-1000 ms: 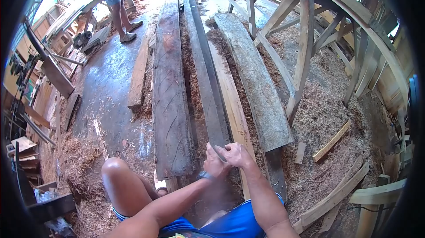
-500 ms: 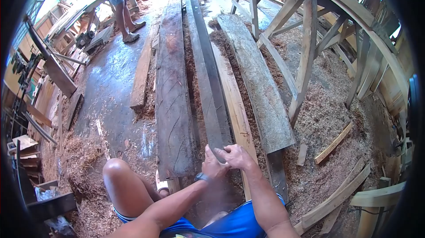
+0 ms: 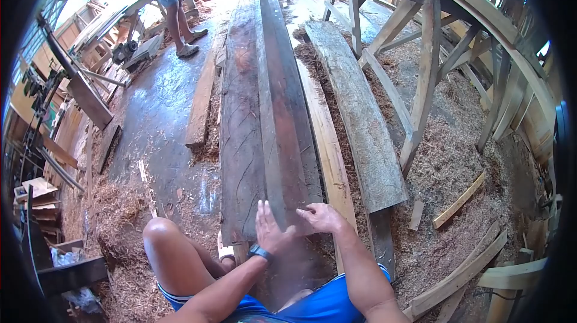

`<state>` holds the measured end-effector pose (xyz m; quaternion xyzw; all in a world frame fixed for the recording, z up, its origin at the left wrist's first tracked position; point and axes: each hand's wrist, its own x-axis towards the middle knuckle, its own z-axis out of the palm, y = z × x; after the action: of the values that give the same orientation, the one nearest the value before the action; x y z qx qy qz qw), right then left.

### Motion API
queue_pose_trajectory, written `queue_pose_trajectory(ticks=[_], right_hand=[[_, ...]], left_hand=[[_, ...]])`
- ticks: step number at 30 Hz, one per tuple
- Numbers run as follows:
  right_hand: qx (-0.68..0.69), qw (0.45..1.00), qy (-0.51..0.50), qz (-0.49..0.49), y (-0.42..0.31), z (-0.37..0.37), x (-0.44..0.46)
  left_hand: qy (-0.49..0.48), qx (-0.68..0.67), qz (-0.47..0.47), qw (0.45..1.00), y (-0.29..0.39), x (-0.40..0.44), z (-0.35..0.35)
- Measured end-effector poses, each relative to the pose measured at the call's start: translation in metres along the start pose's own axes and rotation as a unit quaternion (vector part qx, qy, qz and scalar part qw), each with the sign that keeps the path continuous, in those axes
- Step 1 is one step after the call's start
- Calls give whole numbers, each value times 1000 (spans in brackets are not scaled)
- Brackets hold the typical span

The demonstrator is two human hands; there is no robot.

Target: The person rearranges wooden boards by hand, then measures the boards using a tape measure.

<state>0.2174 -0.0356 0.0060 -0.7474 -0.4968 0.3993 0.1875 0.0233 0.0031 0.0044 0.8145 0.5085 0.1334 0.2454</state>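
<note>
A long dark plank point(image 3: 287, 136) runs away from me in the middle, its near end under my hands. My left hand point(image 3: 273, 234), with a watch point(image 3: 260, 252) at the wrist, lies at that end, fingers stretched forward and thumb out to the right. My right hand point(image 3: 323, 218) is at the plank's right near corner, fingers pointing left and apart; nothing shows in it. Along the plank's left side lies a wide dark board point(image 3: 243, 154) with curved marks. No gap shows between the two. To the right is a paler, narrower board point(image 3: 327, 142).
A rough grey board point(image 3: 363, 118) lies further right, beside a wooden trestle frame point(image 3: 421, 82). Shavings point(image 3: 451, 148) and offcuts point(image 3: 460, 201) cover the floor. A person point(image 3: 171, 4) in a red shirt stands at the far left. A short thick beam point(image 3: 201, 106) lies left of the boards.
The middle plank has gone from tilted to flatter and moved left against the wide board, closing the gap. My hands have come apart and let go of its edge.
</note>
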Motion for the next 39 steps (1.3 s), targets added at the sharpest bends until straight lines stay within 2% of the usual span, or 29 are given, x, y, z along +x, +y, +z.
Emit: queue_pose_trajectory(ticks=[4,8,12,15,18,21,33,36,39], right_hand=[[-6,1000,-6,17,5,-4,2],[-8,1000,-14,25,-3,-8,3],[-17,999,-24,36,0,-1,13],[-35,998,-27,40,-3,4,15],[-44,998,-27,30,1,10,23],[-45,998,-30,27,-1,10,25],[-19,998,-43,33,1,6,24],[31,995,-24,94,-1,12,29],[141,971,-50,186,27,43,59]], left_hand=[[47,46,-19,998,-19,-7,-14],[28,84,-73,993,-42,-9,-15],[11,63,-118,991,-52,-7,-11],[-13,61,-131,989,-48,-7,-20],[-89,11,-233,968,-36,-3,-38],[-136,-59,-264,953,-47,0,-34],[-141,-101,-278,945,-50,2,-33],[-130,-105,-277,946,-52,2,-30],[-121,-108,-276,947,-54,1,-27]])
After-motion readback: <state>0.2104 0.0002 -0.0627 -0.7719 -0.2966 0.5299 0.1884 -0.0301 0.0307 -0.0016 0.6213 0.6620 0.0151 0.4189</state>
